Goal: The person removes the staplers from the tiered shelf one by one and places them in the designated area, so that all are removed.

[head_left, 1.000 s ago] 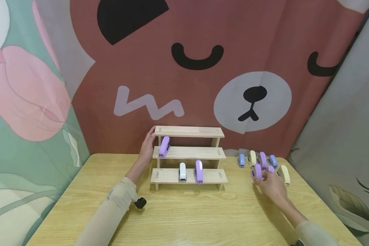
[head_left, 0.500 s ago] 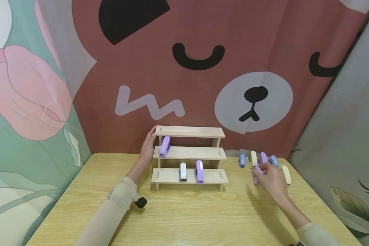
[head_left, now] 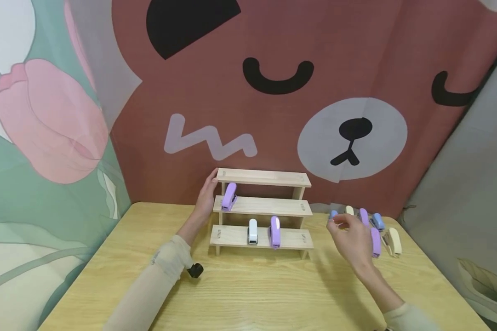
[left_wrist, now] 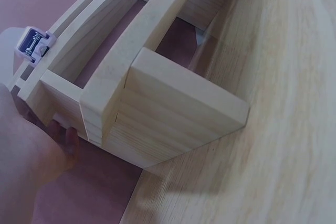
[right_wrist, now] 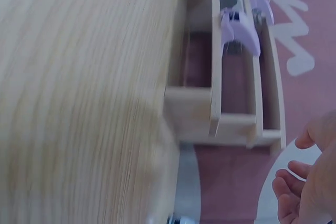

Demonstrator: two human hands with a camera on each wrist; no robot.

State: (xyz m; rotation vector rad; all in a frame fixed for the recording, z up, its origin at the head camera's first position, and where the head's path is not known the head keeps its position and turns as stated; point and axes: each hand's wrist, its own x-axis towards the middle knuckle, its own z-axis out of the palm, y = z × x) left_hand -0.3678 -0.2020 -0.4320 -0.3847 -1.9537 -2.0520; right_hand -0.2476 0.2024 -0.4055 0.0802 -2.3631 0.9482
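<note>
Near purple stapler (head_left: 375,242): on surface (head_left: 248,294), beside cream stapler (head_left: 393,241); likely light, stiff, smooth; best pinched across its sides.
Right hand (head_left: 349,239): thumb and fingers apart, nothing seen between; shifted left toward the stand since 0.5 s ago.
Bottom tier (head_left: 231,235): white stapler (head_left: 253,231), purple stapler (head_left: 275,231); unchanged.
Middle tier (head_left: 269,207): leaning purple stapler (head_left: 229,197).
Left hand (head_left: 205,201): at stand's (head_left: 265,176) left end; grip cannot be told; place unchanged.

passage: tabletop (head_left: 265,294) before rack (head_left: 262,206) | obstacles: lower-tier white stapler (head_left: 253,231), purple stapler (head_left: 275,232) beside it
</note>
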